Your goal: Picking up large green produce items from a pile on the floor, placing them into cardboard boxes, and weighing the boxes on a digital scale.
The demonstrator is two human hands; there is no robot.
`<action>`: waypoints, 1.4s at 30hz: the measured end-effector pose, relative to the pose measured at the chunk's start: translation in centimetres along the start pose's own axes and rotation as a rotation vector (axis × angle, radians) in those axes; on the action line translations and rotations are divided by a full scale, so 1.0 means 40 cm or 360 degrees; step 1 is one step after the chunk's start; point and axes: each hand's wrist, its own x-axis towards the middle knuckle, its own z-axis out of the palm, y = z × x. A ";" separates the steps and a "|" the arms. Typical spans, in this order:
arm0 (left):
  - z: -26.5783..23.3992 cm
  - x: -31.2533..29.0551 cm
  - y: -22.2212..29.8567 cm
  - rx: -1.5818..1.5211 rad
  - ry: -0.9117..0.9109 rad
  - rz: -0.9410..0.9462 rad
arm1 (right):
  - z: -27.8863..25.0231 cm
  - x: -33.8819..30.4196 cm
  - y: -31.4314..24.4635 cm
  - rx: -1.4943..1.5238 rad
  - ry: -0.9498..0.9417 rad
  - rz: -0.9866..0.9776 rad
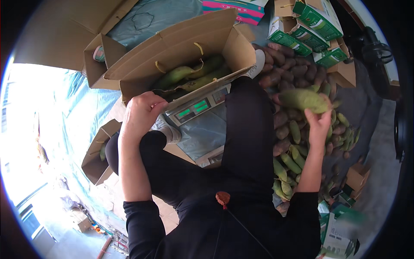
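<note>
My right hand (pixel 320 117) is closed around the lower end of a long green radish (pixel 297 99), lifted over a heap of roots at my right. The radish is slightly blurred. My left hand (pixel 146 105) is curled at the near left rim of an open cardboard box (pixel 172 41), fingers closed on its edge. Inside the box lie several large green radishes (pixel 181 75) with thin tail roots, beside yellow cord handles. Under the box is a scale (pixel 196 108) with a lit green display, between my feet.
Reddish-brown roots (pixel 297 71) and smaller green radishes (pixel 291 162) are heaped at my right. Green-and-white cartons (pixel 317 26) stand behind the heap; a pink-and-blue box (pixel 235 11) is at the far edge. Another open box (pixel 101 151) sits by my left knee. Plastic sheeting (pixel 73 112) covers the floor.
</note>
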 end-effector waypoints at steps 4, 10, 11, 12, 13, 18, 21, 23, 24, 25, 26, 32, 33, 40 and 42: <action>-0.010 0.004 0.010 0.0000 0.0023 0.0020 | 0.124 0.099 -0.165 0.0298 -0.0156 -0.0292; -0.013 0.004 0.001 -0.0016 0.0027 -0.0092 | 0.390 0.155 -0.247 0.0766 -0.0677 -0.0130; -0.011 0.006 -0.006 -0.0056 0.0026 -0.0096 | 0.428 0.164 -0.227 0.0729 -0.0757 -0.0107; -0.005 0.011 -0.011 -0.0101 0.0019 -0.0096 | 0.456 0.171 -0.204 0.0685 -0.0833 -0.0083; 0.000 0.012 -0.022 -0.0065 0.0046 -0.0083 | 0.477 0.169 -0.197 0.0660 -0.0945 -0.0043; 0.010 0.018 -0.033 -0.0064 0.0005 -0.0105 | 0.376 0.174 -0.140 0.0035 -0.0764 -0.0193; 0.008 0.016 -0.034 -0.0057 0.0006 -0.0124 | 0.266 0.150 -0.065 0.0045 -0.0522 -0.0081; 0.014 0.021 -0.028 -0.0040 0.0001 -0.0096 | 0.197 0.110 -0.021 -0.0093 -0.0312 0.0108; 0.019 0.026 -0.026 -0.0023 0.0016 -0.0070 | 0.159 0.082 0.024 -0.0104 -0.0291 0.0121; 0.023 0.028 -0.030 -0.0032 0.0029 -0.0033 | 0.126 0.050 0.084 -0.0106 -0.0266 0.0266; 0.028 0.033 -0.031 -0.0035 0.0012 -0.0019 | 0.100 0.015 0.138 -0.0115 -0.0233 0.0410; 0.035 0.032 -0.032 -0.0084 0.0100 0.0025 | 0.029 -0.273 0.447 -0.0284 -0.0343 0.0532; 0.030 0.025 -0.035 -0.0056 0.0107 0.0010 | 0.030 -0.311 0.468 -0.0267 -0.0350 0.0537; 0.050 0.045 -0.030 -0.0035 0.0105 0.0074 | -0.169 -0.638 0.944 -0.0332 -0.0479 0.0816; 0.043 0.039 -0.031 -0.0019 0.0106 0.0044 | -0.133 -0.682 1.018 -0.0158 -0.0461 0.0921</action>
